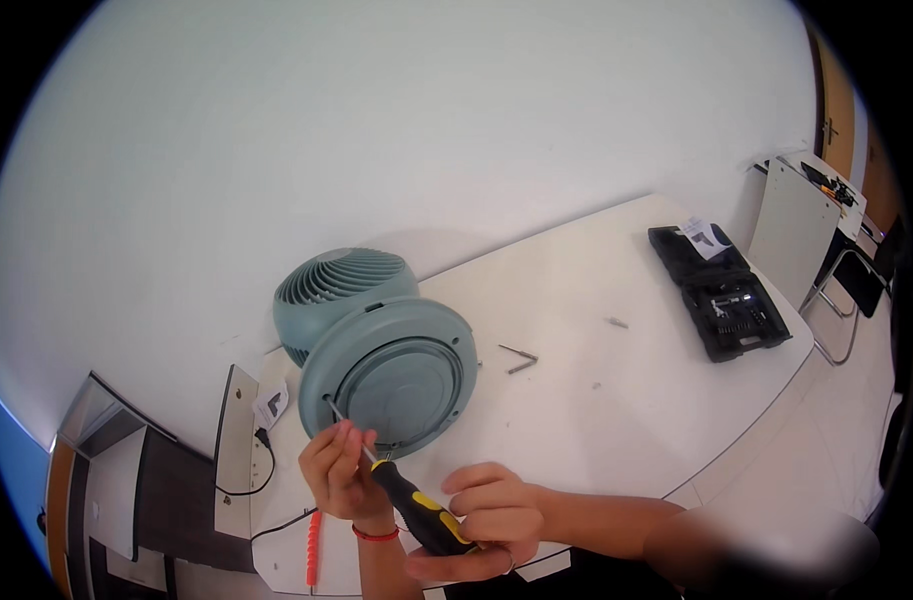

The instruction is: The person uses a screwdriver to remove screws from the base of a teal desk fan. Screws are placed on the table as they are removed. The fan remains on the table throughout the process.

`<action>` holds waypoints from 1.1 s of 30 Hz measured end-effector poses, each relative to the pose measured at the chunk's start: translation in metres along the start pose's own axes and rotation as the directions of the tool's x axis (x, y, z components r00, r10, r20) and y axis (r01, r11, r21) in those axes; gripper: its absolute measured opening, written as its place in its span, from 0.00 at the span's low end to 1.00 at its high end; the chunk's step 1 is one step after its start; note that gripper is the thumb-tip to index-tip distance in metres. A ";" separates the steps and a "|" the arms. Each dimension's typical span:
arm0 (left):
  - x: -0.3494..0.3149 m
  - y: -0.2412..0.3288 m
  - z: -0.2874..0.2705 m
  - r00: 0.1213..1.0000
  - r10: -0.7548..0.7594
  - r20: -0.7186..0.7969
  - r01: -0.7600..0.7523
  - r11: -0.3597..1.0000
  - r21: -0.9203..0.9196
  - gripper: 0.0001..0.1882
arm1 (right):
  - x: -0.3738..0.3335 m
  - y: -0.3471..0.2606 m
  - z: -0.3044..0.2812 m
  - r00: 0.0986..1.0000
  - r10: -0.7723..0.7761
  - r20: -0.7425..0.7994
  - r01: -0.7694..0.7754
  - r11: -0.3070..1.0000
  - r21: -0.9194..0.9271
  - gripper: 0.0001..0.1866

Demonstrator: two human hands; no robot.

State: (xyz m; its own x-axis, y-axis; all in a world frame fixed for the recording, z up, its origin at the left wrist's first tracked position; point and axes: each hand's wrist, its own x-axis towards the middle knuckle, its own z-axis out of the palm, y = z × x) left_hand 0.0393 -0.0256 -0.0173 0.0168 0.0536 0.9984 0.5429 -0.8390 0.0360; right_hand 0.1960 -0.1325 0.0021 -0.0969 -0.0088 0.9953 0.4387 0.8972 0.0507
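Note:
A grey-green table fan lies on its side on the white table, with its slatted head (pixel 341 285) toward the wall and the underside of its round base (pixel 446 335) facing me. My right hand (pixel 496 520) is closed around the black and yellow handle of a screwdriver (pixel 404 495). The fingers of my left hand (pixel 336 470) pinch the screwdriver's metal shaft. Its tip reaches a hole near the left rim of the base; whether a screw sits inside cannot be made out.
Two thin metal bits (pixel 521 360) lie right of the fan. An open black tool case (pixel 736 305) stands at the table's right end. A red spiral-shaped stick (pixel 314 550) and a black power cord (pixel 266 460) are at the near left. A side table (pixel 791 220) holds clutter.

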 end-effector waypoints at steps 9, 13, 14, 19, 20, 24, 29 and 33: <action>0.001 -0.004 -0.002 0.999 -0.009 -0.037 0.009 1.000 0.002 0.15 | 0.007 0.005 0.012 0.964 -0.132 -0.229 0.165 0.977 0.132 0.10; 0.006 -0.002 -0.005 1.000 0.008 0.005 -0.009 0.998 0.061 0.14 | 0.010 0.003 0.011 0.979 -0.119 -0.164 0.147 0.974 0.170 0.10; 0.007 -0.002 -0.004 1.000 0.010 0.004 -0.010 0.997 0.071 0.14 | 0.010 0.002 0.012 0.982 -0.118 -0.145 0.142 0.976 0.167 0.10; 0.006 -0.004 -0.007 0.998 0.044 0.046 -0.047 0.995 0.089 0.14 | 0.013 0.000 0.019 0.964 -0.108 -0.244 0.129 0.989 0.072 0.08; 0.007 -0.004 -0.008 0.997 0.057 0.060 -0.062 0.994 0.094 0.14 | 0.010 0.001 0.020 0.957 -0.134 -0.258 0.143 0.989 0.019 0.08; 0.000 -0.002 -0.003 0.999 -0.042 0.023 0.043 0.999 -0.025 0.17 | -0.022 -0.007 0.018 0.987 0.119 -0.111 -0.107 0.988 0.112 0.07; 0.002 -0.004 -0.005 0.999 -0.021 0.036 0.020 1.000 0.007 0.15 | -0.008 0.004 0.024 0.962 -0.137 -0.237 0.138 0.990 -0.013 0.09; 0.005 -0.003 -0.007 1.000 -0.019 0.020 0.019 0.999 0.028 0.13 | -0.007 0.007 0.028 0.938 -0.276 -0.208 0.276 0.961 -0.032 0.14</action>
State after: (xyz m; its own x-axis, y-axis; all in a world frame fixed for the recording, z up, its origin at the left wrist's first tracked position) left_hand 0.0317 -0.0262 -0.0118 0.0231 0.0806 0.9965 0.5666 -0.8222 0.0533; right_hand 0.1748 -0.1137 -0.0068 -0.0261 -0.3481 0.9371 0.4232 0.8454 0.3258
